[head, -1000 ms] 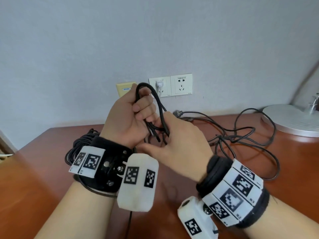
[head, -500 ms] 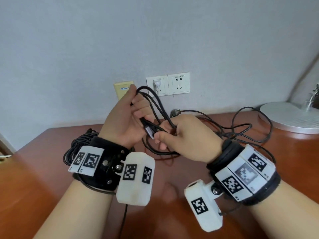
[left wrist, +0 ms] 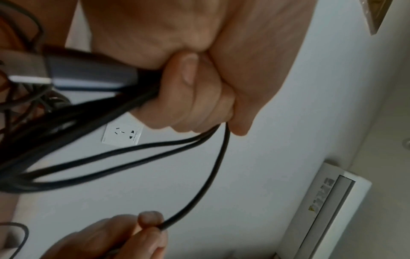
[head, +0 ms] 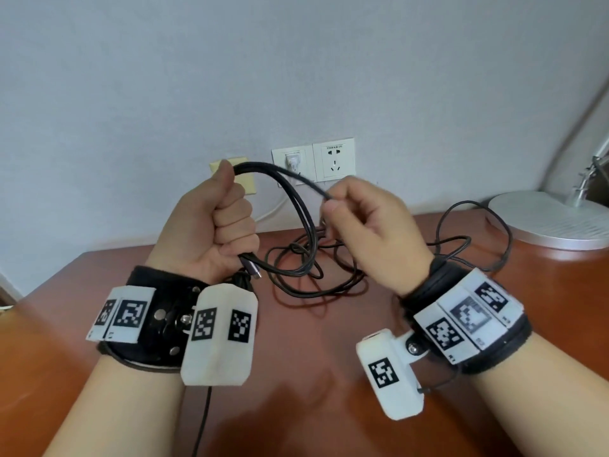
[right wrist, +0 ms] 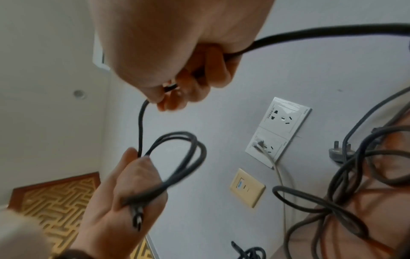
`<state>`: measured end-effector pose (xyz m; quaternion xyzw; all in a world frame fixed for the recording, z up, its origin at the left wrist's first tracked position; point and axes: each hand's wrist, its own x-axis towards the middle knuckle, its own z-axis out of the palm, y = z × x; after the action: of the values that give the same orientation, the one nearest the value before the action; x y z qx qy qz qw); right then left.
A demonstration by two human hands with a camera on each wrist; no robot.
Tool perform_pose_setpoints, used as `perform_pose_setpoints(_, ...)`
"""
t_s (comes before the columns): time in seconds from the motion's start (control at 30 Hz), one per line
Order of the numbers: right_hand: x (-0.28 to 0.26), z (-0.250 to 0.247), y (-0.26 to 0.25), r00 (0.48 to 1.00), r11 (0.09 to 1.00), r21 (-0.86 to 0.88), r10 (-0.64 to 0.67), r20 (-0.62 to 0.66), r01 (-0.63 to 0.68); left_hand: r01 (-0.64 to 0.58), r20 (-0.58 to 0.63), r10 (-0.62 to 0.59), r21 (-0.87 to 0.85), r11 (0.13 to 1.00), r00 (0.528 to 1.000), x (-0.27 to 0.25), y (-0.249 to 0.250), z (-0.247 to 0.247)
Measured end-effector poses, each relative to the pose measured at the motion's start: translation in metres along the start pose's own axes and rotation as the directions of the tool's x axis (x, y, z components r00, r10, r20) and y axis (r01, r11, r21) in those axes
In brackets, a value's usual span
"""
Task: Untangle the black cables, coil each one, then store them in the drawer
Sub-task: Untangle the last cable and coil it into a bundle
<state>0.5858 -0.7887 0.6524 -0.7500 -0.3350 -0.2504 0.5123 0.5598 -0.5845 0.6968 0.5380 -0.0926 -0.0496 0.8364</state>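
Observation:
My left hand is fisted round several loops of a thin black cable, held up above the brown desk. The cable's grey plug sticks out under that fist and shows large in the left wrist view as the plug. My right hand pinches the same cable's free strand a short way to the right, level with the left fist. In the right wrist view the strand runs from the right hand down to the left hand. A loose tangle of black cable lies on the desk behind both hands.
Wall sockets with a white plug and a yellow wall plate sit just behind the hands. A silver lamp base stands at the desk's far right. A three-pin plug lies among the tangle.
Both hands have risen and drawn apart. The left hand went from holding the loops loosely to a tight fist. The right hand slid right along the strand, stretching it out.

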Motion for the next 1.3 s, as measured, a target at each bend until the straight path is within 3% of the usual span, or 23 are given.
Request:
perform_pose_setpoints(0.1,0.003,-0.007,0.009,0.991,0.995,-0.099,0.01,-0.136,-0.024,-0.014,0.029,0.014,-0.008,1.0,0.999,0.0,0.003,-0.001)
perform_pose_setpoints(0.27,-0.005,-0.019,0.034,0.992,0.911,-0.403,0.117,0.044,-0.09,-0.05,-0.006,0.05,-0.238,0.97,0.999,0.004,0.012,-0.023)
perform_pose_setpoints(0.33,-0.006,-0.021,0.037,0.991,0.89,-0.441,0.131,0.002,-0.116,-0.089,-0.096,0.069,-0.216,0.972,0.993,0.003,0.012,-0.026)
perform_pose_setpoints(0.43,-0.002,-0.015,0.029,0.989,0.839,-0.525,0.138,-0.052,-0.145,-0.078,-0.075,0.063,-0.214,0.974,0.995,0.004,0.008,-0.016)
perform_pose_setpoints(0.67,-0.001,0.005,0.005,0.959,0.687,-0.718,0.264,0.101,-0.113,-0.127,0.007,0.137,-0.344,0.93,0.991,0.009,-0.007,0.002)
perform_pose_setpoints(0.77,-0.003,0.011,-0.006,0.904,0.709,-0.701,0.344,0.255,-0.072,-0.168,-0.008,0.182,-0.428,0.888,0.983,0.007,-0.008,0.008)
perform_pose_setpoints(0.83,-0.004,0.012,-0.02,0.853,0.708,-0.706,0.367,0.371,0.002,-0.214,-0.075,0.2,-0.367,0.905,0.977,0.007,-0.008,0.014)
perform_pose_setpoints(0.9,-0.006,0.012,-0.033,0.821,0.692,-0.716,0.353,0.448,0.094,-0.249,-0.072,0.24,-0.183,0.951,0.968,0.007,-0.011,0.018)
perform_pose_setpoints(1.03,-0.006,0.007,-0.047,0.83,0.624,-0.735,0.241,0.504,0.265,-0.242,0.006,0.245,0.18,0.954,0.97,0.009,-0.018,0.02)
perform_pose_setpoints(1.17,-0.002,-0.006,-0.051,0.892,0.616,-0.738,0.122,0.435,0.276,-0.201,0.09,0.186,0.215,0.956,0.978,0.009,-0.022,0.018)
perform_pose_setpoints(1.3,0.002,-0.014,-0.047,0.941,0.602,-0.749,-0.014,0.339,0.278,-0.203,0.125,0.187,0.13,0.971,0.974,0.01,-0.019,0.011)
